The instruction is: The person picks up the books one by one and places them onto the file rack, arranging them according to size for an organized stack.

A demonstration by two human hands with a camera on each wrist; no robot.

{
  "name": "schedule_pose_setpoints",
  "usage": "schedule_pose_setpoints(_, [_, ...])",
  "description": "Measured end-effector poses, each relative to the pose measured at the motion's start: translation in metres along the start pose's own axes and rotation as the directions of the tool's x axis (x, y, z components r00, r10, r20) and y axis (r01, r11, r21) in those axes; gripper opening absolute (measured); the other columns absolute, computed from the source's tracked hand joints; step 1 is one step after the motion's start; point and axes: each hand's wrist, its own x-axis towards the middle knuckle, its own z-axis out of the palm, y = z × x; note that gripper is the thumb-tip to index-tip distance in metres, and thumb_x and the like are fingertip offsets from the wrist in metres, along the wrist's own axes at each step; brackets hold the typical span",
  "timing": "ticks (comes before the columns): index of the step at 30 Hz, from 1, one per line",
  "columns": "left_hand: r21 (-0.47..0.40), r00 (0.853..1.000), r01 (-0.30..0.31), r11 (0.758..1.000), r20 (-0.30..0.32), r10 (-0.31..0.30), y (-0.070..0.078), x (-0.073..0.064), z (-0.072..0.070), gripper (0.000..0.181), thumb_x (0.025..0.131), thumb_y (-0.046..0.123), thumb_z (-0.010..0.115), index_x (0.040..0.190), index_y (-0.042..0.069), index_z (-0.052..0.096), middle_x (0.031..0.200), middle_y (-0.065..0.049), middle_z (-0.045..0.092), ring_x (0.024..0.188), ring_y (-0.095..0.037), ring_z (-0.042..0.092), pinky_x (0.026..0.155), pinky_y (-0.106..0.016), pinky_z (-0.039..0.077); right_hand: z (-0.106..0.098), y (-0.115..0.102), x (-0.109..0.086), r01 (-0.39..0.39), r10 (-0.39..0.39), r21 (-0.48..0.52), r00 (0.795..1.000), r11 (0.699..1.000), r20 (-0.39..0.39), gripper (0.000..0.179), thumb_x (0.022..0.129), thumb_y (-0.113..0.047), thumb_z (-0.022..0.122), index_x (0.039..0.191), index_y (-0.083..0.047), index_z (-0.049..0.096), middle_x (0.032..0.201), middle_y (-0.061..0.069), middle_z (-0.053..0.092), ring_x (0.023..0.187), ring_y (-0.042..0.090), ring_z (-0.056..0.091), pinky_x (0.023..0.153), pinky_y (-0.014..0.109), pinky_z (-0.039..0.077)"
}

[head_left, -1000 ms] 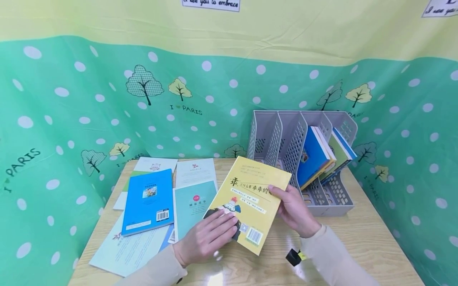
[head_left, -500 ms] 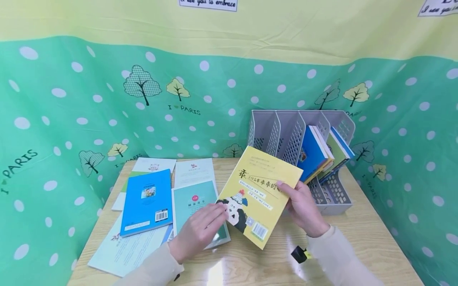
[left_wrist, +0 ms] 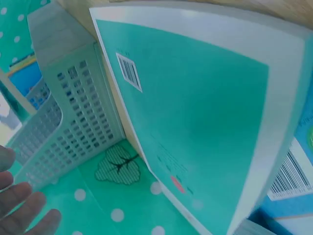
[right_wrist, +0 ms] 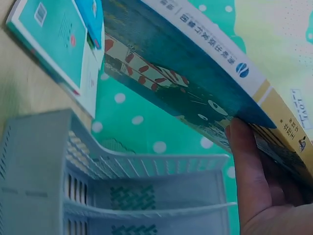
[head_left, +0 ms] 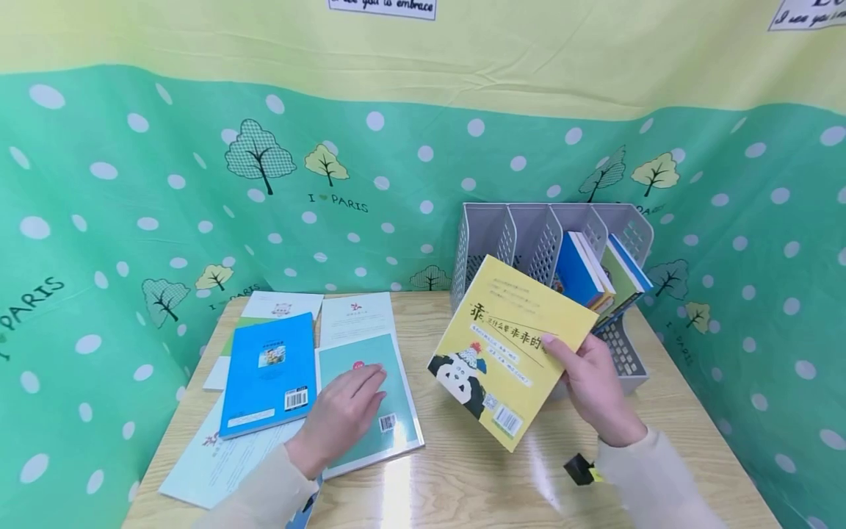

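My right hand (head_left: 598, 389) grips a yellow picture book (head_left: 509, 338) by its right edge, thumb over the back cover with its panda drawing. The book is raised in front of a grey magazine file (head_left: 624, 386) and partly hides it. In the right wrist view the book's spine (right_wrist: 205, 54) faces the camera, and fingers press its other cover. My left hand (head_left: 340, 415) holds nothing; its fingers are relaxed above a teal book (head_left: 390, 375) lying on the table. The left wrist view shows the fingertips (left_wrist: 19, 200) spread at the left edge, apart from the teal book.
A blue book (head_left: 271, 375) lies left of the teal one, over several pale books and booklets. Inside the file's right-hand compartments lean a blue book (head_left: 575, 272) and a green one (head_left: 617, 268). A small black object (head_left: 579, 469) appears beside my right sleeve. A green dotted curtain (head_left: 396, 176) hangs behind.
The yellow book has moved right and up in my right hand, toward the magazine file. My left hand has come off its cover and moved left over the teal book.
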Motion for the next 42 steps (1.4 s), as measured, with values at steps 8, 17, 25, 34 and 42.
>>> schedule_pose_setpoints(8, [0.088,0.959,0.265,0.96,0.081,-0.272,-0.011,-0.004,-0.006,0.035,0.08,0.015,0.078,0.11,0.004,0.066,0.109,-0.012,0.067,0.099,-0.027,0.065,0.081,-0.04,0.055,-0.013,-0.011,-0.008,0.081,-0.108,-0.354,0.993,0.932,-0.057,0.041,0.099,-0.023,0.053,0.135,-0.004,0.049,0.119,0.012,0.065,0.088,0.02,0.07,0.07,0.032,0.057])
schedule_pose_setpoints(17, [0.247,0.788,0.537,0.807,0.196,-0.584,-0.033,-0.015,-0.004,0.049,0.083,0.028,0.075,0.116,-0.005,0.062,0.108,-0.022,0.065,0.096,-0.038,0.064,0.074,-0.049,0.056,-0.021,-0.015,-0.012,0.161,-0.229,-0.461,0.969,0.873,-0.096,0.036,0.099,-0.016,0.053,0.133,-0.005,0.053,0.116,0.019,0.065,0.084,0.014,0.07,0.065,0.031,0.058])
schedule_pose_setpoints(25, [0.361,0.698,0.599,0.715,0.203,-0.687,-0.056,-0.029,-0.002,0.059,0.079,0.03,0.078,0.114,-0.012,0.057,0.103,-0.028,0.061,0.09,-0.042,0.06,0.075,-0.054,0.053,-0.024,-0.019,-0.013,0.175,-0.285,-0.524,0.949,0.833,-0.137,0.035,0.098,-0.015,0.054,0.133,-0.008,0.053,0.118,0.018,0.064,0.085,0.007,0.069,0.062,0.03,0.057])
schedule_pose_setpoints(34, [0.449,0.604,0.648,0.615,0.188,-0.774,-0.072,-0.042,0.0,0.088,0.075,0.049,0.076,0.122,-0.019,0.045,0.122,-0.043,0.043,0.117,-0.062,0.034,0.083,-0.079,0.031,-0.027,-0.018,-0.01,0.203,-0.362,-0.611,0.92,0.765,-0.148,0.037,0.097,-0.011,0.055,0.134,-0.011,0.054,0.118,0.015,0.065,0.086,-0.001,0.066,0.059,0.025,0.056])
schedule_pose_setpoints(42, [0.432,0.442,0.734,0.524,0.282,-0.852,-0.086,-0.051,0.006,0.105,0.078,0.057,0.069,0.135,-0.021,0.026,0.136,-0.046,0.026,0.123,-0.068,0.019,0.084,-0.083,0.023,-0.029,-0.016,-0.009,0.17,-0.394,-0.674,0.898,0.719,-0.194,0.038,0.096,-0.011,0.056,0.134,-0.012,0.053,0.121,0.014,0.064,0.089,0.014,0.069,0.059,0.019,0.054])
